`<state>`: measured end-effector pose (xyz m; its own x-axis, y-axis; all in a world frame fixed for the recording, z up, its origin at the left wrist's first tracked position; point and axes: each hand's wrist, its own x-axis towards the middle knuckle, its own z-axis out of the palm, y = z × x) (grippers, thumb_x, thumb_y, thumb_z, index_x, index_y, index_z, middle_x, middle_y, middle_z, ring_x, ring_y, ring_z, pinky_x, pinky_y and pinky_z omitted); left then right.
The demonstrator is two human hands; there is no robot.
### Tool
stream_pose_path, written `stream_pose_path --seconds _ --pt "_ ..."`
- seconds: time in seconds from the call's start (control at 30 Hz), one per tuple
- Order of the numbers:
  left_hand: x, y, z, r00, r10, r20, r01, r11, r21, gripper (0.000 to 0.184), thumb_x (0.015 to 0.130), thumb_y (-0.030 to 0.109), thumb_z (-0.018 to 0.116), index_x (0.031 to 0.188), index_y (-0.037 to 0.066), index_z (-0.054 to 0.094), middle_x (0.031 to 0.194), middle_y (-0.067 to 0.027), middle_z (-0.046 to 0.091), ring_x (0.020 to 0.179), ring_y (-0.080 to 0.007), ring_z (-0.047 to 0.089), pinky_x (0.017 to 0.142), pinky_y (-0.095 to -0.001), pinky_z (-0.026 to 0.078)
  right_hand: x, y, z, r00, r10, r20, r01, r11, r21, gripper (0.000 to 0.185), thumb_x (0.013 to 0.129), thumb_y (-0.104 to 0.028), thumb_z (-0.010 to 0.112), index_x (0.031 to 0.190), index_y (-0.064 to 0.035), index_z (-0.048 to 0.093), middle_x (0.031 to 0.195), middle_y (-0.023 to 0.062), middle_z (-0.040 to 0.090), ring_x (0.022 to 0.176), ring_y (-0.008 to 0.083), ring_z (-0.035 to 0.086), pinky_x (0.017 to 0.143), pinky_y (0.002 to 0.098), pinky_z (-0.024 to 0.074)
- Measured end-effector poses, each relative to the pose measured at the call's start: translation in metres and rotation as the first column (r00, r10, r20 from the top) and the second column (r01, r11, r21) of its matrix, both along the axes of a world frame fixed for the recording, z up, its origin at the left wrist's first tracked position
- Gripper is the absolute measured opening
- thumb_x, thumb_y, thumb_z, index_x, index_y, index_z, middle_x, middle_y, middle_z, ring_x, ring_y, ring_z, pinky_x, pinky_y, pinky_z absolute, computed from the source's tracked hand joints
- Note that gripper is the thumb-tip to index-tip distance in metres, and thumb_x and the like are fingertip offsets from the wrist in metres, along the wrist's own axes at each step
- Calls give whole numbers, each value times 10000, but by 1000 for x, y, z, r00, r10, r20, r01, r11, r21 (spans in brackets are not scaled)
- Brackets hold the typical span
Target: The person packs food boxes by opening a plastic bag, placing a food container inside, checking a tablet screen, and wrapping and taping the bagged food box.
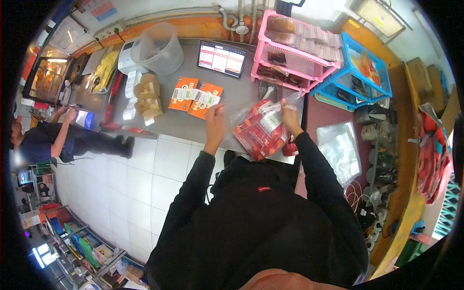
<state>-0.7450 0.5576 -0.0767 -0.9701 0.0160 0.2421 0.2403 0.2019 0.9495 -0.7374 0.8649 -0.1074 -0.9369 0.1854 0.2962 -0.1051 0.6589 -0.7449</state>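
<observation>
My right hand [291,118] pinches the top corner of a clear plastic bag holding red printed boxes [256,133], with a white label strip on them. My left hand [214,126] is raised to the left of the bag, apart from it; its fingers are too blurred to read. Two orange boxes [186,88] with white label strips lie on the grey counter [166,118] beyond my left hand. A small red item [290,149] is beside the bag, below my right hand.
A tablet [222,58], a clear bucket [162,50], a label printer [129,57] and an open carton [148,96] stand on the counter. Pink [290,54] and blue racks [365,67] rise at the right, near clear bags [338,147]. A co-worker [46,140] is at the left.
</observation>
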Motion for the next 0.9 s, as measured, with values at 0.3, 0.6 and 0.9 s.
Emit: stream_pose_path --seconds 0.3,0.6,0.9 --pt "86 29 -89 912 -132 388 94 989 115 822 908 629 399 1457 48 208 1429 -188 312 1305 -305 334 1074 -454 252 45 -75 63 843 533 74 -538 837 102 304 780 -131 618 1072 -48 604 1116 155 590 1098 355 533 916 426 433" --pt "61 63 20 846 -530 -54 366 652 -664 456 746 315 734 1105 62 612 1054 -134 603 1085 -293 529 1006 -431 319 68 75 155 933 332 138 -339 940 33 381 748 -196 709 1097 -64 630 1106 150 622 1062 321 580 907 382 461" --pt "83 106 60 961 -277 -4 270 939 -214 283 829 111 656 1075 -19 601 998 -125 655 951 -204 600 850 -338 448 109 411 147 696 -718 -4 642 620 451 209 837 -96 575 1015 -61 680 1021 230 640 936 395 605 803 476 483"
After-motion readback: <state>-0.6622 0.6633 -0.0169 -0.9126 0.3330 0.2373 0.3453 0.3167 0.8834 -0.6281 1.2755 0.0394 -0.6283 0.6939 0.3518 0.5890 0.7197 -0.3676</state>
